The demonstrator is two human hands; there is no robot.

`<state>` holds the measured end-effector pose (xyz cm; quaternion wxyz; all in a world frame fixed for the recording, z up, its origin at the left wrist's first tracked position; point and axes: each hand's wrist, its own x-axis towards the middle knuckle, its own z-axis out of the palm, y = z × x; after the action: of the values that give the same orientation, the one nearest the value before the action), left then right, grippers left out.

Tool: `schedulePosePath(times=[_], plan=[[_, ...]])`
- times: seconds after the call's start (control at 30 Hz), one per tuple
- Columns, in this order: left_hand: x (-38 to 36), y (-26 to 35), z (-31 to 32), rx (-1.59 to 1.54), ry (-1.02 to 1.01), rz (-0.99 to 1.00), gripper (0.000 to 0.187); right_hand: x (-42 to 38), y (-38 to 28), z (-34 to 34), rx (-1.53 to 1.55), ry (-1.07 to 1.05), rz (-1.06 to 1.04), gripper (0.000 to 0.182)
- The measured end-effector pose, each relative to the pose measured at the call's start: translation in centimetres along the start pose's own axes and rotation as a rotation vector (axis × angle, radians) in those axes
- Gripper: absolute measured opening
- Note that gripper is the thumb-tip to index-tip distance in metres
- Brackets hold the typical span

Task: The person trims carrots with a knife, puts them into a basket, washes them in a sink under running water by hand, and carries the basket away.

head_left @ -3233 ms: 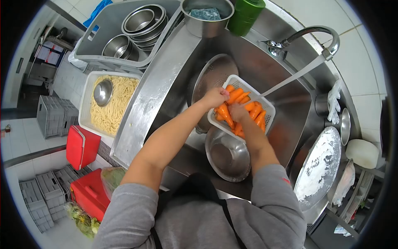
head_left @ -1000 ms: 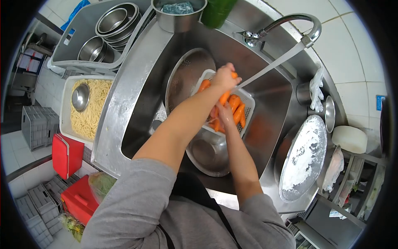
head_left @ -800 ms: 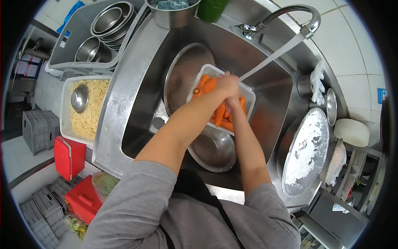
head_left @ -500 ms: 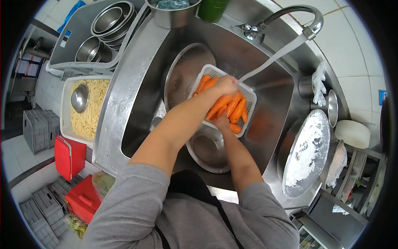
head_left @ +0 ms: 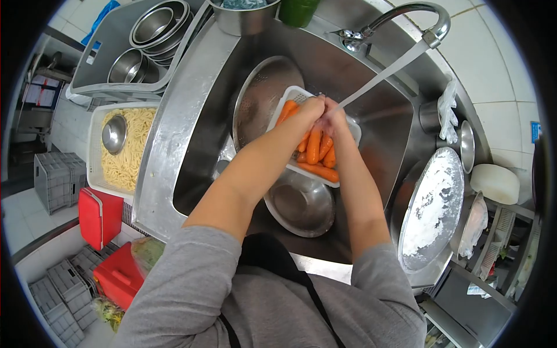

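Note:
Orange carrots (head_left: pixel 314 145) lie in a white perforated basket (head_left: pixel 298 93) inside the steel sink (head_left: pixel 371 168). My left hand (head_left: pixel 314 108) is closed at the far side of the basket, over the carrots. Against it, my right hand (head_left: pixel 333 116) is also curled. What either hand holds is too hidden to make out. Water from the curved faucet (head_left: pixel 430 38) runs down onto my hands. Beneath the basket are a large perforated steel colander (head_left: pixel 249 110) and a steel bowl (head_left: pixel 304 206).
Left of the sink are a white tray of noodles (head_left: pixel 136 145) with a small bowl (head_left: pixel 114 134), and a grey bin (head_left: pixel 116 87) of steel bowls. A floury round tray (head_left: pixel 432 214) leans at the right. A steel pot (head_left: pixel 243 20) stands at the back.
My right hand has moved up from the basket's near side to meet my left hand under the water. Several carrots have shifted, and one now lies across the near edge.

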<state>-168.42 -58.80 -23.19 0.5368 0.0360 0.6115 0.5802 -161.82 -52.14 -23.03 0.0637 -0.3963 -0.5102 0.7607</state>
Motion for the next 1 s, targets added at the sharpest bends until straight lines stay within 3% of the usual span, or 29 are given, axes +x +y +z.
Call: schedulePosePath(times=[0.07,0.1,0.13,0.17,0.2,0.27,0.37,0.5,0.57,0.63,0.67,0.7,0.77,0.8,0.83,0.9,1.0], plan=[[-2.5,2.0,-0.7,0.195,-0.148,-0.053,0.029,0.1,2.8,-1.6,-0.235,-0.012,-0.044,0.021],[-2.8,2.3,-0.9,0.217,-0.144,-0.076,0.030,-0.1,5.3,-3.9,-0.709,-0.148,0.071,0.025],[-3.1,2.4,-1.2,0.236,-0.138,-0.100,0.032,-0.2,7.8,-6.1,-1.427,-0.373,0.077,0.030],[-3.4,2.3,-1.4,0.254,-0.132,-0.127,0.033,-0.3,10.3,-8.4,-1.864,-0.621,0.004,0.035],[-3.9,2.3,-1.4,0.280,-0.123,-0.114,0.028,-2.3,12.5,-10.2,-1.901,-0.506,0.133,0.045],[-4.8,2.3,-1.1,0.337,-0.107,-0.089,0.019,-2.7,18.8,-14.3,-1.716,-0.184,0.178,0.059],[-3.5,0.9,-0.3,0.196,-0.133,-0.146,0.018,-7.5,9.1,-8.4,-1.820,-0.294,0.464,0.064],[-3.2,0.7,0.9,0.111,-0.061,-0.048,0.018,-8.0,11.7,-9.7,-1.966,-0.245,0.352,0.062],[-2.6,0.1,1.0,0.067,-0.036,-0.039,0.019,-6.0,15.5,-12.4,-1.720,-0.327,0.155,0.058],[-1.9,0.4,0.7,0.255,-0.112,-0.063,0.024,-3.6,14.9,-13.3,-1.214,-0.468,-0.041,0.054],[-1.9,0.5,0.6,0.346,-0.153,-0.076,0.027,-5.0,9.3,-9.9,-1.182,-0.444,0.005,0.055],[-2.7,0.9,0.4,0.575,-0.175,0.088,0.043,-5.4,5.3,-7.3,-1.149,-0.420,0.047,0.057],[-2.3,-0.5,1.2,0.822,0.130,0.200,0.053,-0.7,8.2,-7.4,-0.805,-0.127,-0.113,0.053],[-1.8,-1.3,1.6,0.943,0.288,0.256,0.058,-0.1,6.7,-5.8,-0.652,-0.194,0.014,0.053],[-1.1,-2.0,1.8,0.942,0.317,0.264,0.059,-0.3,4.5,-3.8,-0.495,-0.259,0.139,0.053],[-0.5,-2.2,1.9,0.939,0.378,0.279,0.061,-1.0,1.9,-1.1,-0.484,-0.085,0.024,0.046],[-1.0,-1.1,0.5,0.760,0.265,0.277,0.052,4.0,3.4,-2.3,-0.549,-0.123,-0.011,0.032]])
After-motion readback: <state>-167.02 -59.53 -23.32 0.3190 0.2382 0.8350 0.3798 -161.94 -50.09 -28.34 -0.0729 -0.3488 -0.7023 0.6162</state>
